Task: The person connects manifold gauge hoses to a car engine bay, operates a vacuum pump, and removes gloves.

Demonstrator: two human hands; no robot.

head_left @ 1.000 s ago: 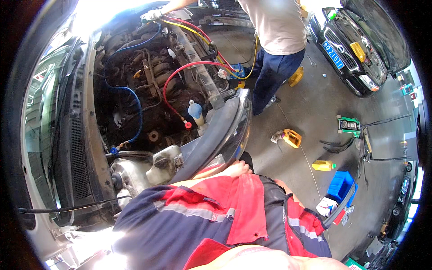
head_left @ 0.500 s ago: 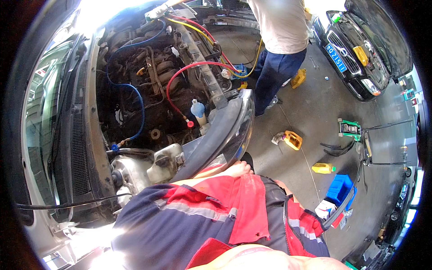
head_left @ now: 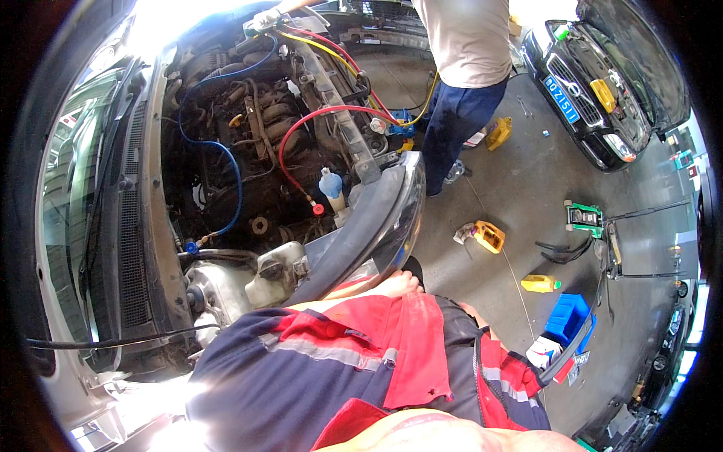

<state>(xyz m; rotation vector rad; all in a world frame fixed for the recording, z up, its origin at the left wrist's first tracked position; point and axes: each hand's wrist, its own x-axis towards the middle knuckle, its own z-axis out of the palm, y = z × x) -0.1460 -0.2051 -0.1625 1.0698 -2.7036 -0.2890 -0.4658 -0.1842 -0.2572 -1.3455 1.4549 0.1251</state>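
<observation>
My left hand (head_left: 401,284) rests in front of my body with its fingers curled, close beside the car's headlight (head_left: 403,218). Whatever may be inside those fingers is hidden. Of my right arm only the sleeve (head_left: 512,377) and a bit of skin show; the jacket front and black shirt hide the hand. Left of me lies the open engine bay (head_left: 256,143). A blue hose (head_left: 239,181) ends at a blue coupler (head_left: 193,247) there, and a red hose (head_left: 301,120) at a red coupler (head_left: 318,209). Near these stands a pale reservoir (head_left: 275,271).
Across the bay a co-worker (head_left: 471,45) stands, one gloved hand (head_left: 266,19) near the hoses. Yellow jugs (head_left: 489,236), a green floor jack (head_left: 584,217) and a blue bin (head_left: 568,316) are on the floor. A black car (head_left: 595,98) with its hood up is at far right.
The co-worker's body and legs have shifted slightly, showing more of a clear container by their feet. My hands and the hoses look the same.
</observation>
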